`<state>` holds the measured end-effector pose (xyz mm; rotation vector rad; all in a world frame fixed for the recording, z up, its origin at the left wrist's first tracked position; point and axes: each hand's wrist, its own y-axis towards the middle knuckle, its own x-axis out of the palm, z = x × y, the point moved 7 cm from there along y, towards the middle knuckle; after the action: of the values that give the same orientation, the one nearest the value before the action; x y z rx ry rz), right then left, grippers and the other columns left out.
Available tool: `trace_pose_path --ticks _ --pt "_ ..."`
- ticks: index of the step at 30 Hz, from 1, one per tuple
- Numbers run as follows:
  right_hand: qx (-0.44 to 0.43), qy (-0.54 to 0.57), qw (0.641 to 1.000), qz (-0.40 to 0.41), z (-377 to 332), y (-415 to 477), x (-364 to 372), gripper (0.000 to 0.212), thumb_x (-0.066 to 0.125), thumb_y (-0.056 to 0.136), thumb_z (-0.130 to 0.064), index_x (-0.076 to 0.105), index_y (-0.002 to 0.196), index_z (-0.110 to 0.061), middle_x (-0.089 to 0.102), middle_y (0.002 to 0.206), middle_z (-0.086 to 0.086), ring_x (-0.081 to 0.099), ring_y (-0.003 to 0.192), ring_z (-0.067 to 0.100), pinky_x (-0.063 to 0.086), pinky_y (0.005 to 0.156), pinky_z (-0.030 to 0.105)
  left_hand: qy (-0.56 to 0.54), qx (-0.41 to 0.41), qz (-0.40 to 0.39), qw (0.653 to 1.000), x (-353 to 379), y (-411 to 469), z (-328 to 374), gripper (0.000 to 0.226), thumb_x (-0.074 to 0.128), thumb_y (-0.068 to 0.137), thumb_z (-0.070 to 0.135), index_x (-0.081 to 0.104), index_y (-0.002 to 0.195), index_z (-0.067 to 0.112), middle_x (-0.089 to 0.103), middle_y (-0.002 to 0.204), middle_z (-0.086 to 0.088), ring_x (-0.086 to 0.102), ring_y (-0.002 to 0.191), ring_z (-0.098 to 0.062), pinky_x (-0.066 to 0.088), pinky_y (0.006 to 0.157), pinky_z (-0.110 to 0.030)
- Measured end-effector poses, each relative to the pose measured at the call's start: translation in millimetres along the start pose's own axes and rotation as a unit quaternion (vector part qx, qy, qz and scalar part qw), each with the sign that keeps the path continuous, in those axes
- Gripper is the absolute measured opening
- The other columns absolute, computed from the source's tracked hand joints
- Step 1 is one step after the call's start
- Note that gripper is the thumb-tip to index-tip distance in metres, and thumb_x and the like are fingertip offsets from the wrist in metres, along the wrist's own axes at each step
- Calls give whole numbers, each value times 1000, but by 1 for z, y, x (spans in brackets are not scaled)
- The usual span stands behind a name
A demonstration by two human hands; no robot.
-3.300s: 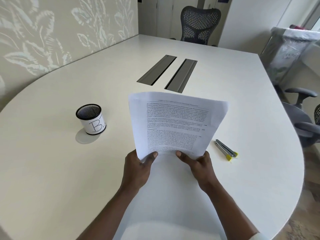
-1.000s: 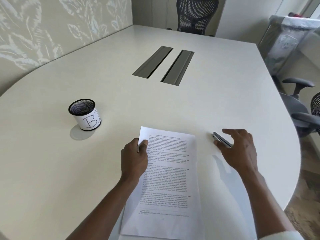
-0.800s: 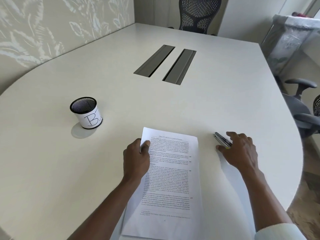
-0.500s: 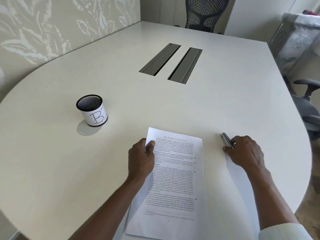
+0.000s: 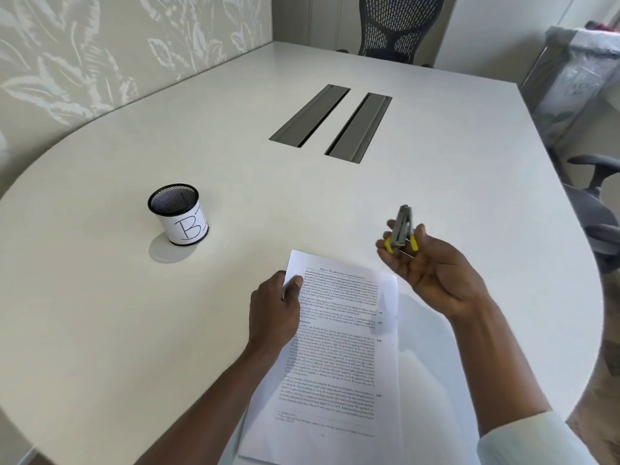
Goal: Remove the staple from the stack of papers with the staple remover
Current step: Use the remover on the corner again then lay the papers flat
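The stack of papers (image 5: 342, 350) lies flat on the white table (image 5: 100, 297), printed side up, its top edge pointing away from me. My left hand (image 5: 276, 312) rests on the stack's upper left corner, thumb pressing the sheet; the staple itself is not visible. My right hand (image 5: 429, 266) is raised palm-up above the table, just right of the stack's top right corner. Its fingertips hold the grey staple remover (image 5: 401, 229) with yellow tips, which points up and away.
A black mesh pen cup (image 5: 178, 213) marked "B" stands left of the papers. Two grey cable slots (image 5: 330, 122) sit in the table's middle. An office chair (image 5: 399, 28) stands at the far end, and more chairs (image 5: 597, 209) flank the right edge.
My right hand closed on the staple remover where it lay on the table and lifted it, turning palm-up. My left hand stayed on the paper's corner.
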<state>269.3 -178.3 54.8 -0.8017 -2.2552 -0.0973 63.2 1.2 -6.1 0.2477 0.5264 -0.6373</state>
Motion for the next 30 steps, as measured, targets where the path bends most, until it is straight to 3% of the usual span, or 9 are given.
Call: trace_pose_path --ticks 4,7,11,13,16,21,25,30 --pt "-6 -33 997 -68 16 15 28 44 58 107 -13 58 144 9 79 117 21 80 112 37 66 97 43 -13 1 7 1000 1 0 -1 56 62 113 24 28 70 17 30 62 -4 25 65 -24 22 62 -39" --pt "-12 -73 994 -82 27 28 42 43 58 104 -4 58 146 6 78 120 23 80 111 39 66 96 45 -12 -4 14 1000 0 0 -3 56 63 113 26 32 66 23 36 56 6 31 55 -16 25 56 -33" --pt "-2 -115 991 -74 42 40 58 40 64 104 -17 62 139 0 78 128 24 75 88 25 62 83 32 -1 -7 18 1000 0 -1 -3 53 61 114 29 36 68 23 41 57 8 36 53 -13 28 53 -26" --pt "-6 -141 989 -40 47 44 60 41 73 101 -26 68 135 -2 80 113 19 64 78 18 54 70 25 8 -1 22 1000 0 -1 -2 57 62 114 29 31 66 28 37 55 10 33 51 -13 24 51 -21" --pt "-5 -157 988 8 51 49 60 40 81 94 -27 76 128 -6 75 88 9 61 78 15 50 62 21 4 3 21 1000 0 -2 -2 56 62 114 29 31 66 28 36 54 9 30 52 -13 25 53 -29" --pt "26 -143 987 68 57 51 52 25 69 108 -25 73 124 -6 79 84 8 70 74 15 50 51 20 6 7 19 1000 1 -1 -3 51 60 115 30 37 70 19 38 55 3 32 58 -20 27 57 -36" --pt "27 -127 989 70 54 48 51 29 65 111 -23 70 127 0 83 92 15 83 80 26 60 56 24 1 2 18 1000 1 -2 -4 48 60 115 30 44 73 13 43 57 1 37 58 -21 29 58 -34" --pt "15 -62 997 37 47 48 54 28 50 116 -7 60 135 11 81 109 31 84 95 40 70 77 35 -5 -8 20 1000 -1 -2 -3 46 58 115 31 59 86 -4 67 72 -21 59 67 -42 40 63 -41"
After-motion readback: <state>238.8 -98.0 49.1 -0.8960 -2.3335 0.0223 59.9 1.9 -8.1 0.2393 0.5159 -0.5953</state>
